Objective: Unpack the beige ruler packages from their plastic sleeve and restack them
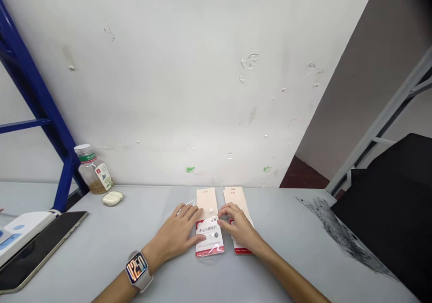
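Two flat beige and red card packets lie side by side on the grey table (101, 249). My left hand (178, 233) rests flat on the left edge of the left packet (208, 224), which sits in a clear plastic sleeve with red and white printing. My right hand (238, 229) lies over the right packet (238, 198), its fingertips curled and touching the top right of the left packet. A smartwatch (137, 269) is on my left wrist.
A plastic bottle (92, 169) with brownish liquid and a small cream case (112, 198) stand at the back left by a blue frame post (64, 181). A dark tablet (40, 249) and a white device (20, 231) lie at the left. A black surface (388, 204) is at right.
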`<state>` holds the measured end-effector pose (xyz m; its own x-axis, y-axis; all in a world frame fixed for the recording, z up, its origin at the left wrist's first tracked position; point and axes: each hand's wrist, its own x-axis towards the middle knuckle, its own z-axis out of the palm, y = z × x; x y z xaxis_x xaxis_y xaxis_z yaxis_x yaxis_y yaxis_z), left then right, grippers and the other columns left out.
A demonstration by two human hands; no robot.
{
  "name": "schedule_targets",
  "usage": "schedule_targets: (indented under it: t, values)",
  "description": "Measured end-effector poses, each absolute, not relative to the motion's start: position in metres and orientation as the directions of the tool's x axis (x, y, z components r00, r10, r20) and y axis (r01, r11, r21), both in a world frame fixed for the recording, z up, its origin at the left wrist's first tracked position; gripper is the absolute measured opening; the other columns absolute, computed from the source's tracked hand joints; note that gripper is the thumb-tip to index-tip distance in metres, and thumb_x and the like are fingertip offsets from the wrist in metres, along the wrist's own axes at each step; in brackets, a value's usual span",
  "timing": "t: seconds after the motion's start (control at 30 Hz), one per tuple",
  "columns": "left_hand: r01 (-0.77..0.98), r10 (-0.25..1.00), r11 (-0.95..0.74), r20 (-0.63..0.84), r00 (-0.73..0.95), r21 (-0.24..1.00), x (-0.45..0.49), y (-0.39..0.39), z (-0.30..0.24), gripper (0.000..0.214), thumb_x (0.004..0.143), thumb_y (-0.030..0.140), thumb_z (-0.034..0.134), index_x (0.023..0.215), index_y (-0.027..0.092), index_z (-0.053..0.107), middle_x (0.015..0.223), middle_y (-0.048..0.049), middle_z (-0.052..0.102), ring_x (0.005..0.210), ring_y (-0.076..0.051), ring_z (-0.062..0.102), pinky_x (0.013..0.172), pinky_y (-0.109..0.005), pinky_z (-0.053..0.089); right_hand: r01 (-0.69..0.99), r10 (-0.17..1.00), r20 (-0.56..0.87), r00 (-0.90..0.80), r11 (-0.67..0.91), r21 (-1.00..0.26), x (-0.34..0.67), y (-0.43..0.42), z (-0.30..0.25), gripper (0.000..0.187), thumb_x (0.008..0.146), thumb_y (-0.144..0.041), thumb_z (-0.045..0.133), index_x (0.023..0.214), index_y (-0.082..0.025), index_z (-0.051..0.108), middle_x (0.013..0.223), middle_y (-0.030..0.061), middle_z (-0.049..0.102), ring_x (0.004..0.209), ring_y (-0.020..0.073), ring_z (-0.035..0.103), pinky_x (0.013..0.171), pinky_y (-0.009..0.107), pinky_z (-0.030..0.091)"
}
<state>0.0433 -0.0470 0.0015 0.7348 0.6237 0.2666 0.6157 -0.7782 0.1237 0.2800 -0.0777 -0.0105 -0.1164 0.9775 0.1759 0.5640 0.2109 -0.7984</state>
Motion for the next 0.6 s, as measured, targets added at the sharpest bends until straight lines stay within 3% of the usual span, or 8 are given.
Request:
schedule_targets:
  t: [0.17,0.37,0.47,0.6]
  values:
    - [0.645,0.703,-0.712,0.273,0.657,0.278,0.043,-0.045,0.003,0.054,0.094,0.052,0.048,0.138,0.023,0.041,0.135,-0.0114,0.053,0.125,-0.031,0.046,0.104,-0.05,0.037,0.4,0.988,0.144,-0.06,0.156,-0.903,0.284,-0.078,-0.004,0.011,0.082,-0.032,0.057,0.081,-0.023,0.064,0.095,0.0019,0.062,0.083,0.0177,0.058,0.076,0.031,0.047]
    - [0.441,0.815,-0.525,0.28,0.507,0.728,0.048,-0.041,-0.001,0.043,0.096,0.044,0.049,0.135,0.03,0.039,0.134,-0.0089,0.048,0.11,-0.023,0.056,0.091,-0.04,0.049,0.247,0.977,0.21,-0.042,0.214,-0.945,0.283,-0.081,0.003,0.022,0.083,-0.043,0.06,0.082,-0.021,0.064,0.09,0.0022,0.061,0.079,0.0173,0.056,0.071,0.03,0.046]
    - [0.29,0.864,-0.333,0.167,0.476,0.897,0.051,-0.039,-0.003,0.042,0.092,0.043,0.052,0.129,0.027,0.042,0.125,-0.0079,0.053,0.094,-0.019,0.06,0.084,-0.037,0.052,0.255,0.973,0.219,-0.069,0.23,-0.939,0.281,-0.083,0.004,0.025,0.084,-0.046,0.059,0.082,-0.022,0.064,0.099,0.0039,0.062,0.083,0.0182,0.058,0.072,0.03,0.047]
    - [0.129,0.873,-0.211,0.127,0.47,0.969,0.053,-0.038,0.001,0.04,0.087,0.041,0.059,0.122,0.025,0.047,0.111,-0.0045,0.058,0.082,-0.016,0.061,0.077,-0.034,0.052,0.31,0.981,0.18,-0.068,0.192,-0.931,0.28,-0.086,0.003,0.028,0.083,-0.049,0.06,0.081,-0.022,0.066,0.122,0.0063,0.059,0.078,0.0162,0.058,0.074,0.033,0.048]
